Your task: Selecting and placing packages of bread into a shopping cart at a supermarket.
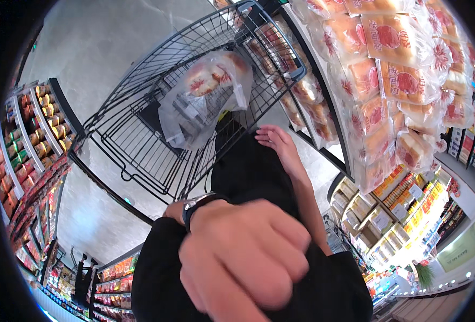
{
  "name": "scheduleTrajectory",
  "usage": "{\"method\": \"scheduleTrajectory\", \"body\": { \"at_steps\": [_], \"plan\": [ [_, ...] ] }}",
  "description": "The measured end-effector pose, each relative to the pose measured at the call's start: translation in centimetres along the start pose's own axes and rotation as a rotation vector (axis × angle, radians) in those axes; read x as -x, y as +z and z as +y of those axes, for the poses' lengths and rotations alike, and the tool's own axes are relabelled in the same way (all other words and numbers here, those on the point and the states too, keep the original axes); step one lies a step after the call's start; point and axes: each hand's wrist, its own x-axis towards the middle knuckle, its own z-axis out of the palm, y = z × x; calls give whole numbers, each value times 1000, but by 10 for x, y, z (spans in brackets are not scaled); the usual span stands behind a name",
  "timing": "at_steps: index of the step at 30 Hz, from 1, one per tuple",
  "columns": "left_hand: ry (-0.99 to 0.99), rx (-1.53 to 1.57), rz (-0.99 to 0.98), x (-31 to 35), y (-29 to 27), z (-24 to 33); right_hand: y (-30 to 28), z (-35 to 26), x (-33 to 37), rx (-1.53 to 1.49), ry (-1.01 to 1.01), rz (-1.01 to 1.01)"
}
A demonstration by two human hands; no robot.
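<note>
Close in front of the camera, my left hand (245, 252) is balled into a fist, large and slightly blurred, with a dark-banded watch on its wrist. Its palm side is hidden, so anything inside cannot be seen. My right hand (278, 142) is farther off, fingers stretched out and slightly bent. It holds nothing and is beside the near right rim of a dark wire shopping cart (300, 71); whether it touches the rim is unclear. Inside the cart lies a translucent plastic bag (181, 115) with golden-brown bread (202, 80) showing at its upper part.
Packaged loaves (396, 43) are piled high on a display to the right, its dark edge (329, 112) close by the cart. Shelves of jars and packets (41, 123) stand at left. More stocked shelves (390, 209) are at lower right. Grey floor (95, 43) lies beyond the cart.
</note>
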Motion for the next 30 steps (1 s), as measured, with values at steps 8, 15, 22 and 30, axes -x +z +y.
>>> {"method": "scheduleTrajectory", "body": {
  "at_steps": [8, 15, 22, 30],
  "plan": [
    [-22, -32, -87, 14, 35, 2, -1, 4, -6, 91, 1, -104],
    [-75, -1, -11, 10, 37, 8, -7, 17, -9, 154, 0, -62],
    [204, -224, 121, 18, 38, -2, -5, 23, -10, 197, -1, -47],
    [-754, -770, 1080, 197, -205, -26, -11, 28, -9, 294, -20, 54]
  ]
}}
